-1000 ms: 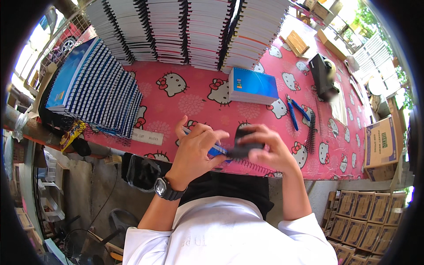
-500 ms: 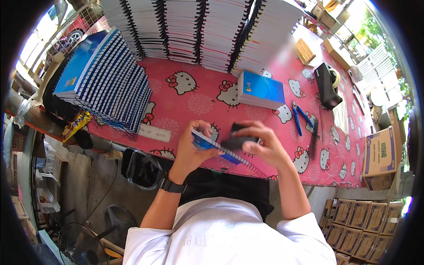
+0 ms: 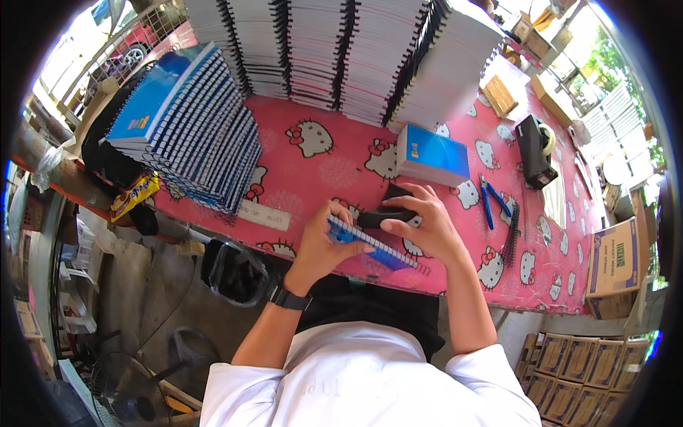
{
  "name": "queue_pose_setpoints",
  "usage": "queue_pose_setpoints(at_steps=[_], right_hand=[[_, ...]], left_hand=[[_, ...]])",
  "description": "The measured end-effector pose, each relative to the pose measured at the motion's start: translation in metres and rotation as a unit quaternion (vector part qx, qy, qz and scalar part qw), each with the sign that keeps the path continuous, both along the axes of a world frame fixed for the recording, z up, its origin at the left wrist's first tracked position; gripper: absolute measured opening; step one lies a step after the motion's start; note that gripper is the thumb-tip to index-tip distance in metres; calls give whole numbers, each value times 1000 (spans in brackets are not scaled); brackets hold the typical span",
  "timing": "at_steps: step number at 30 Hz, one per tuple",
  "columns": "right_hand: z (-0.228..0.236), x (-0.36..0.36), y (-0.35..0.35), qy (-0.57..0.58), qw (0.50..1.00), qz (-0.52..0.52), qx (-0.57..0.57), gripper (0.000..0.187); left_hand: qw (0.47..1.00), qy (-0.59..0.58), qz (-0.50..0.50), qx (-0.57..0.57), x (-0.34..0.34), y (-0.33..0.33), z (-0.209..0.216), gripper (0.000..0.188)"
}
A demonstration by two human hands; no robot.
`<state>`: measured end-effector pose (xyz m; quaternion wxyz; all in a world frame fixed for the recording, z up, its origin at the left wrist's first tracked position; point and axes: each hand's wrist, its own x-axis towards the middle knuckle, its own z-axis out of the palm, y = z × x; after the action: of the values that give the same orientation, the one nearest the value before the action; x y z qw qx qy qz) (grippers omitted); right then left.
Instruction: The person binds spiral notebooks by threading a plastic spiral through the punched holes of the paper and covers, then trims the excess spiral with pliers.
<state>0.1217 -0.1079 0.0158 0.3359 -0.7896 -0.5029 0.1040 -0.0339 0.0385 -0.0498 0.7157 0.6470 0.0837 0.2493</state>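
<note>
My left hand (image 3: 324, 245) is closed round one end of a small blue notebook (image 3: 380, 255), thumb on its near side. White wire coil (image 3: 425, 270) runs along the notebook's upper edge and sticks out a little past its right end. In my right hand (image 3: 430, 226) is a dark, block-like piece (image 3: 384, 217), gripped between thumb and fingers. It is just beyond the coil edge; whether it touches the coil I cannot tell. A short stack of blue notepads (image 3: 432, 153) lies beyond my right hand.
Tall stacks of bound pages (image 3: 306, 57) line the table's back. Blue spiral notebooks (image 3: 188, 128) are piled at left. Blue-handled pliers (image 3: 491, 201), a black coil (image 3: 510, 238) and a tape dispenser (image 3: 533, 153) lie at right. A bin (image 3: 235, 274) stands below the table edge.
Less coil sticks out past the notebook's right end than before. The dark piece is less blurred, still in my right hand. The whole view has shifted slightly.
</note>
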Motion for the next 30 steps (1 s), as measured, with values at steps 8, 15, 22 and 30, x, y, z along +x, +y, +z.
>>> queue_pose_setpoints(at_steps=[8,15,22,30], right_hand=[[46,-41,-4,-29,990,45,132,48],[37,-52,-1,22,972,-4,235,30],[44,-55,-1,9,956,25,293,27],[53,-58,6,20,952,92,290,26]], left_hand=[[937,32,100,333,6,-11,43,42],[995,-5,39,97,-3,-7,74,19],[992,-26,53,113,-9,-12,82,18],[973,-22,85,212,-24,-8,91,21]])
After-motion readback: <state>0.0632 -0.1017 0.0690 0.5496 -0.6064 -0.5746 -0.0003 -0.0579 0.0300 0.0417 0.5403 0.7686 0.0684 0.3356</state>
